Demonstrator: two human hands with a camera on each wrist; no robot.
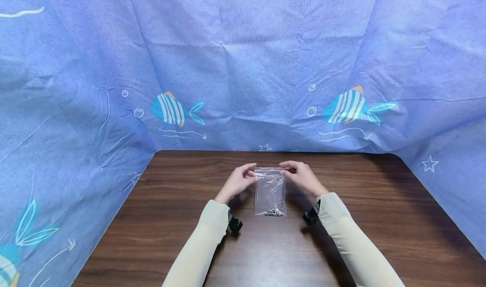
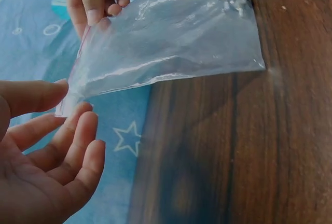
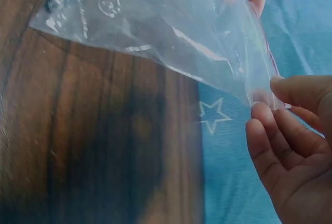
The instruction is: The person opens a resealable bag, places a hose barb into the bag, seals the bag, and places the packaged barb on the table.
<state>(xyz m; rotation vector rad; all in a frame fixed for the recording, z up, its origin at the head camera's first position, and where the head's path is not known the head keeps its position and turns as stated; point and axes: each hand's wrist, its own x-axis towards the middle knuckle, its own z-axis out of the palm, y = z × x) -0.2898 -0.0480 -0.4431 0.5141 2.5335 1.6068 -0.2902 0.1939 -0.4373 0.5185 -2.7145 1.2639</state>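
Note:
A clear zip-lock bag (image 1: 270,192) hangs upright between the two hands above the table, its zip edge at the top. Small silvery metal pieces (image 1: 273,212) lie gathered along its bottom; they are too small to name. My left hand (image 1: 240,180) pinches the top left corner between thumb and fingers, as the left wrist view shows on the bag (image 2: 171,37). At the opposite top corner my right hand (image 1: 301,177) pinches the bag, with thumb over fingers in the right wrist view (image 3: 290,125). Whether the zip is sealed cannot be made out.
A dark brown wooden table (image 1: 182,236) spreads under both arms. Behind it and at both sides hangs a blue cloth (image 1: 258,67) printed with striped fish and stars. Black wrist cameras (image 1: 235,224) sit on the cuffs of the pale sleeves (image 1: 201,245).

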